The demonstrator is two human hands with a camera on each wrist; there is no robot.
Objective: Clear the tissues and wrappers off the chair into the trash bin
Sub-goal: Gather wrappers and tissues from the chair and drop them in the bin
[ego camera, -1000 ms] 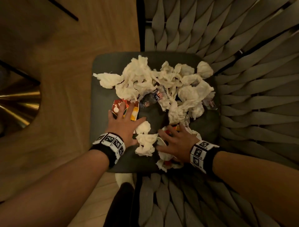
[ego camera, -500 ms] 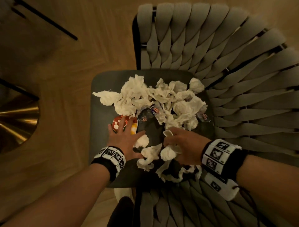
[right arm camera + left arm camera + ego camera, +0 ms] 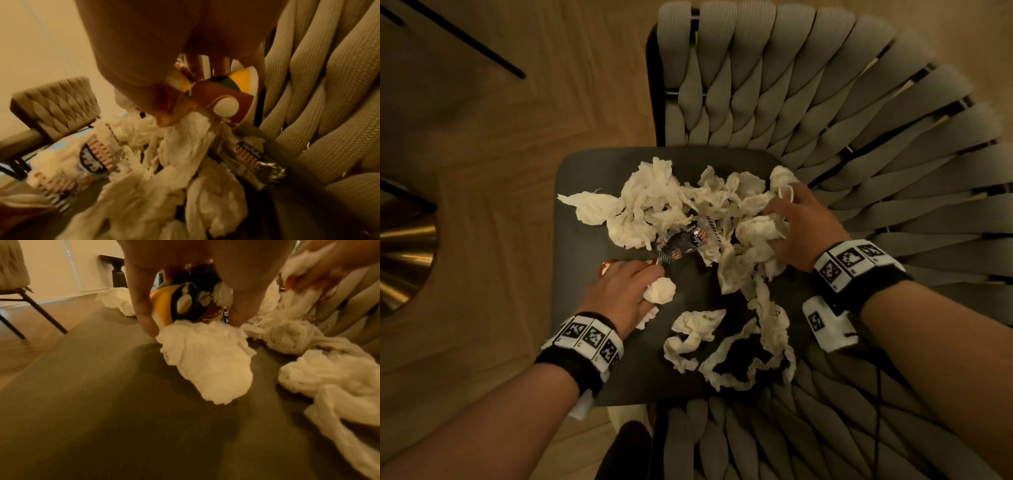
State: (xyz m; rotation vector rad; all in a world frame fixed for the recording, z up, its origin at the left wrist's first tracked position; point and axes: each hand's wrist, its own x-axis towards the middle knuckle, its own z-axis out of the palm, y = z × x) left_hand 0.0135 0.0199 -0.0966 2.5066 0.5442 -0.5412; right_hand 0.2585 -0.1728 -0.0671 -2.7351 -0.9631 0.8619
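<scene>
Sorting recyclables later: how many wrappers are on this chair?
4: red-yellow wrapper in the left hand, multicoloured wrapper in the right hand, dark wrapper mid-pile, silver wrapper by the backrest. Tissues may hide more.

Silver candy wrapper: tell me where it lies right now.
In the head view the silver candy wrapper lies mid-seat on the chair, amid tissues, just beyond the left hand.

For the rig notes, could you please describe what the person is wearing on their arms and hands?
Both forearms are bare, with no sleeves or gloves. Each wrist carries a black band ringed by white square-patterned marker tags. A white tagged block hangs by the right wrist, trailing a thin black cable.
</scene>
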